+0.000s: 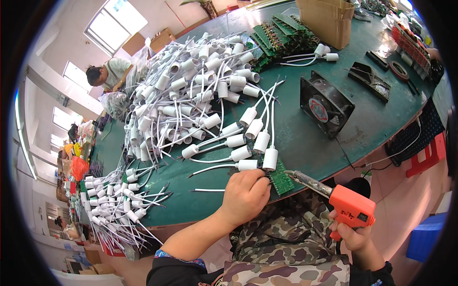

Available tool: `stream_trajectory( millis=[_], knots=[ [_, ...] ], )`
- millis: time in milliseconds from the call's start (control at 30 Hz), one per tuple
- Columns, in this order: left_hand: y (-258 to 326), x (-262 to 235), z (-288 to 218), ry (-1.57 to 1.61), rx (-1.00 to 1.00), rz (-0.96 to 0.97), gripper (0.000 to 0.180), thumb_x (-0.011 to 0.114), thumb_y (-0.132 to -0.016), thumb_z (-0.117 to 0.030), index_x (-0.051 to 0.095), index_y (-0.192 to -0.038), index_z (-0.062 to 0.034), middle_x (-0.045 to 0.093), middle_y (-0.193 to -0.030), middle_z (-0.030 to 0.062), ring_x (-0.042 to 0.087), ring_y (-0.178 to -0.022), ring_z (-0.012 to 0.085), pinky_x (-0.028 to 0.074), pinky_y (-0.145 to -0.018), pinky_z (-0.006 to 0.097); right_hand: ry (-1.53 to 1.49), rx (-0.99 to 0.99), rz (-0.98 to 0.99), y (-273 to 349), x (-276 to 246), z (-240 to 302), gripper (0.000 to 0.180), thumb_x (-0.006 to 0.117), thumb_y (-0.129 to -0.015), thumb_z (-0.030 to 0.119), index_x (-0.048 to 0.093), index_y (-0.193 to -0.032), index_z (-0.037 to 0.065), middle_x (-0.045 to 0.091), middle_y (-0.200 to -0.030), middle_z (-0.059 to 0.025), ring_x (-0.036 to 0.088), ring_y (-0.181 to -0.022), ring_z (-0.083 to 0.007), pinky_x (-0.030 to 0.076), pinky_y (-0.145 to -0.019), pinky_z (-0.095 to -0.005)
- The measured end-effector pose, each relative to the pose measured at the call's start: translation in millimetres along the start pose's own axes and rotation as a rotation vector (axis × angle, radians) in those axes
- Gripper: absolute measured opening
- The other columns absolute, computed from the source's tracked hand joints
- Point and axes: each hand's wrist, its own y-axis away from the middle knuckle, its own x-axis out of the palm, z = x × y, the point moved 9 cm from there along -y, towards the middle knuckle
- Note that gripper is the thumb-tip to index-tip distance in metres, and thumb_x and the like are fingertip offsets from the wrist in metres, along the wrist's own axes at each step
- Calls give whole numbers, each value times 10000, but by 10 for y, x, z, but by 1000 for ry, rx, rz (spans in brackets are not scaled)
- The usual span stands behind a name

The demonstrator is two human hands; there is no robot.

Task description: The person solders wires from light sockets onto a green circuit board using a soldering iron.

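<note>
My right hand (pixel 354 235) grips a red soldering gun (pixel 353 206) by its handle, a finger at the trigger. Its metal tip points left and reaches the edge of a small green circuit board (pixel 282 181) at the table's front edge. Closed fingers of my left hand (pixel 247 194) rest against the board's left side; what they pinch is hidden. Just beyond the board, several white lamp sockets (pixel 270 158) with white cables lie in two rows, their ends close to the board. A loose white cable (pixel 209 190) lies left of my left hand.
A large heap of white sockets (pixel 179 85) covers the table's left, with a smaller pile (pixel 114 200) nearer. Stacked circuit boards (pixel 281 34) and a cardboard box (pixel 329 21) stand behind. A black fan (pixel 327 105) and black tray (pixel 369 82) sit right. Another person (pixel 113 74) works far left.
</note>
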Motion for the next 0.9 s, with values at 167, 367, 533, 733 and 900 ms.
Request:
stream_trajectory(
  millis=[167, 367, 533, 733, 900],
  knots=[
    [87, -141, 59, 56, -2, 25, 396, 795, -709, -63, 621, -1065, -39, 658, -1029, 109, 640, -912, 324, 497, -799, 438, 29, -62, -29, -28, -43, 118, 335, 649, -886, -5, 603, -1213, -60, 705, -1005, -115, 644, -692, -102, 537, -614, -248],
    [68, -150, 175, -66, -114, 307, 447, 793, -717, -109, 637, -1129, -30, 651, -1078, 107, 630, -943, 306, 481, -810, 441, 10, -77, -99, -24, -154, 181, 288, 636, -908, 46, 619, -1162, -88, 676, -804, -86, 637, -670, -125, 556, -669, -288],
    [-178, -250, -10, -277, 104, 342, 351, 726, -746, -123, 677, -1089, -72, 637, -1117, 63, 608, -996, 250, 451, -830, 393, 87, -112, -126, 6, -270, 128, 520, 694, -906, 177, 498, -1327, -56, 664, -1069, -164, 660, -735, -152, 596, -694, -312],
    [-393, -234, -210, -240, 318, 162, 320, 678, -795, -155, 691, -1111, -105, 580, -1276, 105, 564, -1188, 272, 446, -983, 440, 22, -112, -187, 79, -399, 55, 468, 661, -859, 68, 532, -1281, -88, 678, -1077, -186, 667, -727, -158, 594, -706, -315],
    [-430, -71, -176, -138, 342, 154, 379, 667, -806, -91, 679, -1184, -101, 483, -1433, 172, 513, -1315, 336, 434, -1076, 478, -12, -171, -282, 61, -458, 104, 475, 663, -869, 117, 525, -1278, -81, 662, -1063, -174, 653, -726, -155, 592, -695, -310]
  ],
)
